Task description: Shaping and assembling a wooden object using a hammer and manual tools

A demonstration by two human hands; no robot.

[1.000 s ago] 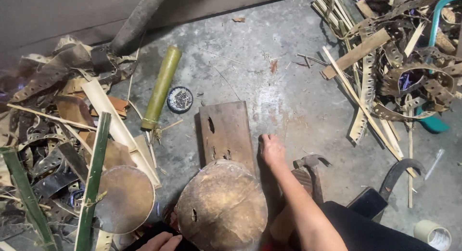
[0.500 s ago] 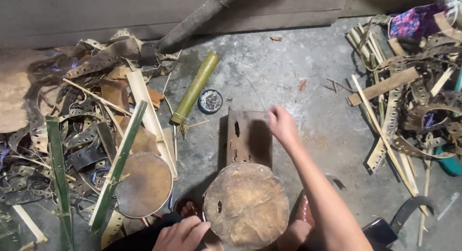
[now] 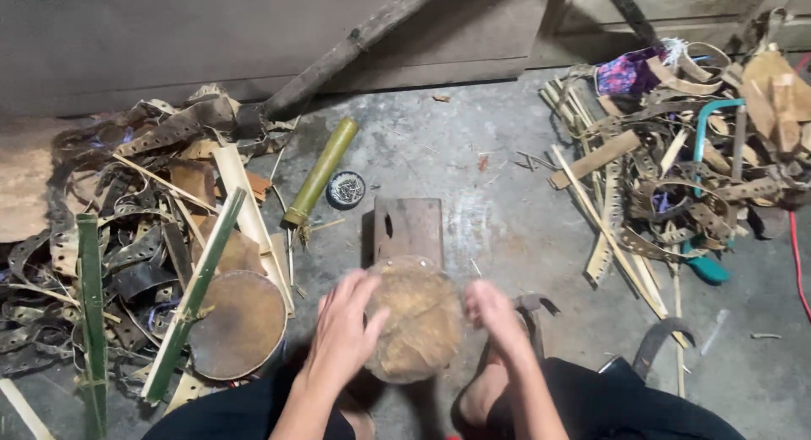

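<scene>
Head view: the left hand (image 3: pixel 346 326) and right hand (image 3: pixel 494 313), fingers spread, clasp the round brown disc (image 3: pixel 416 320) from either side, with it blurred between them. Just beyond the fingertips lies the wooden block (image 3: pixel 409 227). A steady, even grip on both edges seems best, keeping the disc level over that block.

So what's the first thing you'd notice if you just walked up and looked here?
Probably the round brown disc in the middle, blurred, with the left hand and right hand on its two sides, just in front of a small wooden block on the concrete floor. Next, the big tangles of strips and bamboo offcuts: one pile on the left, another on the right. A green bamboo tube lies beside a small round tin.
</scene>
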